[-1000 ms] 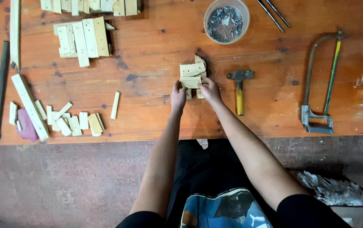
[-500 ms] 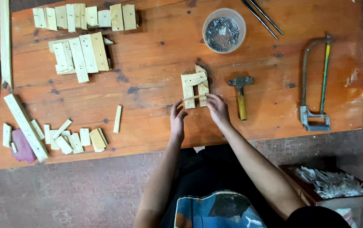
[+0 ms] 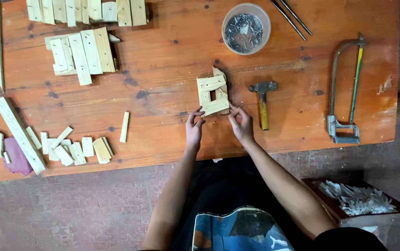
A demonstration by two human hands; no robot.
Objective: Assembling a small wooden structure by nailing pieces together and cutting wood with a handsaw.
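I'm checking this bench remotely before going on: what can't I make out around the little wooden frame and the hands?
- Head view: how the small wooden frame is joined; any fasteners are too small.
- Underside of the frame: hidden against the table.
- Left hand and right hand: backs only, fingertip contact unclear.
- Top row of wood blocks: cut by the upper edge.

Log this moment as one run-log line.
left hand: fingertips at small wooden frame | right hand: open, beside frame | frame: flat on table | hammer: untouched, right of frame
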